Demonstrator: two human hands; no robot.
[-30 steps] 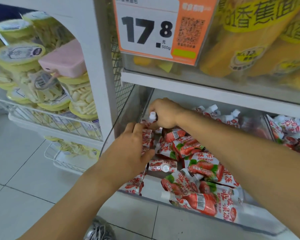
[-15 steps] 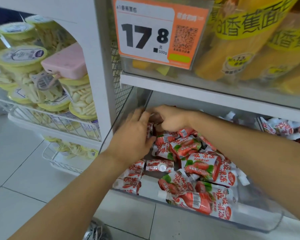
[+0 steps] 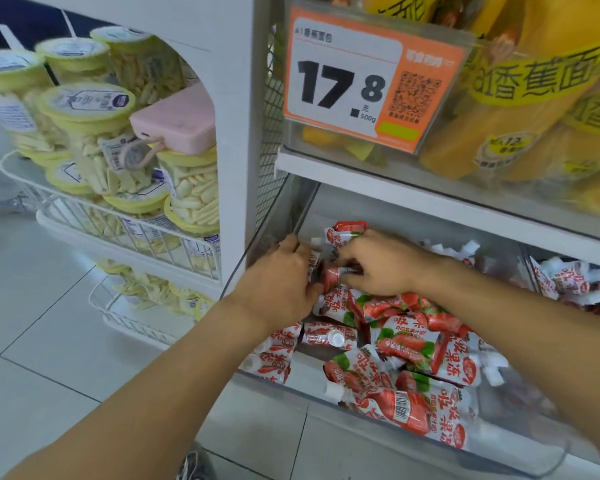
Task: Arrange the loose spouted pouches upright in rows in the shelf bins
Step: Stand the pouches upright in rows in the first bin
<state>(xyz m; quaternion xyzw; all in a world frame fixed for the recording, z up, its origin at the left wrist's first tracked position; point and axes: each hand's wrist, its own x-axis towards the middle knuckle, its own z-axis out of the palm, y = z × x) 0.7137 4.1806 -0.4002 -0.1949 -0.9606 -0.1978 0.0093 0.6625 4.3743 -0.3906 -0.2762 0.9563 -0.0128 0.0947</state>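
Landmark: clear shelf bin (image 3: 343,401), lower shelf.

Nearest the bin's front wall: loose spouted pouches (image 3: 409,407) lying flat and crosswise, spouts pointing various ways; none upright here.

Mid-bin, toward the left wall: more pouches heaped on their sides.

Rear-left corner of the bin: left hand (image 3: 278,289) held edge-on against a few pouches set along the left wall, fingers fairly straight, grip relaxed, bracing rather than clasping. Just right of it, right hand (image 3: 378,263) with grip clenched on a red pouch (image 3: 335,273); another pouch (image 3: 343,233) standing just behind its fingers.

Step in hand, as judged: starting the first upright row at the rear-left corner. Task at an early stage.

Next move calls for: seating the held pouch spout-up against the braced ones, left hand steadying, then drawing from the loose heap.

Above the bin: orange price tag (image 3: 371,77).
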